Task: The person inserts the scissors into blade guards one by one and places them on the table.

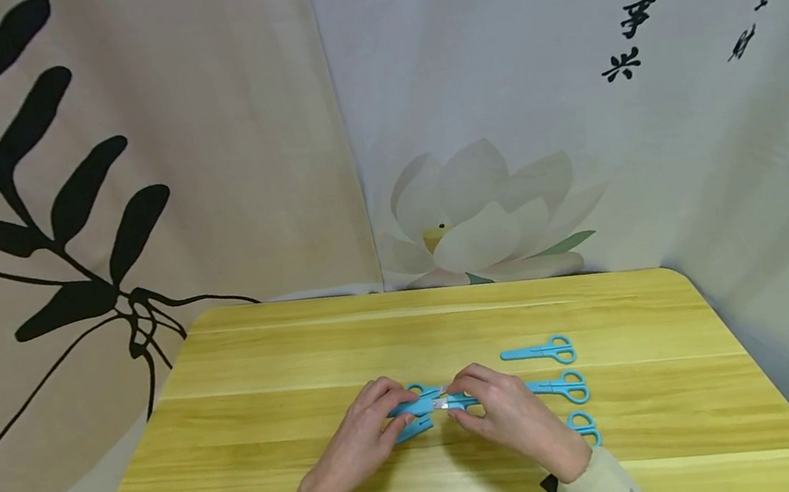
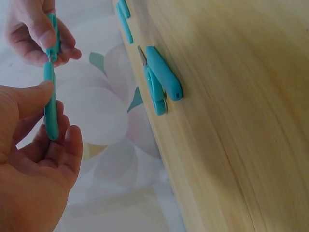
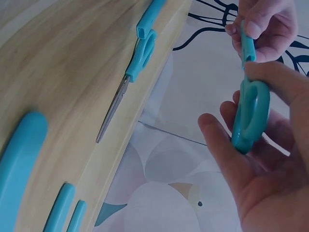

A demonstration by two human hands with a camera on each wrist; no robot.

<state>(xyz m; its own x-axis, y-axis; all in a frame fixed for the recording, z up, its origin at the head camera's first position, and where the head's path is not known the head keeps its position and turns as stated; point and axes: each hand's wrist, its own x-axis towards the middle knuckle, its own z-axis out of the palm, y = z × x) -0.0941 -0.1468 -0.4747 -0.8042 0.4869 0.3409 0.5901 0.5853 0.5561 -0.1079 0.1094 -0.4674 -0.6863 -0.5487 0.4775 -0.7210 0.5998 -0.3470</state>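
My left hand (image 1: 360, 429) pinches a blue scissors cover (image 2: 50, 96) between thumb and fingers. Opposite it, my right hand (image 1: 504, 409) holds a pair of blue-handled scissors (image 3: 251, 113) by the handles. The two are in line end to end, and only a short stretch of metal blade (image 1: 441, 403) shows between them; the rest of the blades is out of sight. On the table by the left hand lie another pair of scissors (image 3: 137, 63), its blades bare, and a loose blue cover (image 1: 414, 429).
On the right of the wooden table (image 1: 302, 343) lie several blue scissors: a covered pair (image 1: 541, 351) at the back, another pair (image 1: 566, 386) nearer, and a third (image 1: 584, 425) partly behind the right forearm. Printed curtains hang behind the table's far edge.
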